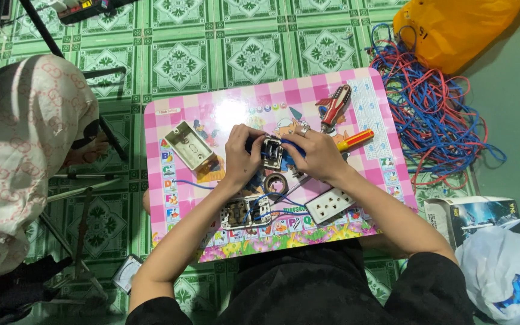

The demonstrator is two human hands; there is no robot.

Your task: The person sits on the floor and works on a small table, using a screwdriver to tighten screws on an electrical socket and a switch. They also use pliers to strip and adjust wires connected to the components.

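Looking down from the head camera, I see a small pink worktop [356, 225] printed with a checked pattern, cartoon figures and coloured squares; it stands on a green floor [254, 54] of ornamental tiles. At two o'clock from the worktop a tangle of red and blue wires [434, 120] spreads over the floor, with an orange plastic bag [452, 27] beyond it at one o'clock; at four o'clock sit a cardboard box [482, 216] and a white plastic bag [507, 277]. At nine o'clock another person in a pale patterned garment [19, 150] is close by.

My left hand [242, 153] and right hand [319, 153] meet near the middle of the worktop; the fingers of both are curled tight around a small grey socket module [272, 151], the left from nine o'clock, the right from three o'clock, which wears a ring. The module is held just above the surface; a blue wire [293, 146] runs at its right side under the right fingers; finer detail is hidden by the grip.

Around it: a grey mounting box [188, 144] at ten o'clock; a roll of dark tape [276, 182] just below the hands; a wired switch assembly [245, 212] at seven o'clock; a white socket plate [330, 205] at five o'clock; red-handled pliers [335, 105] and a yellow-and-red screwdriver [356, 139] at two o'clock.
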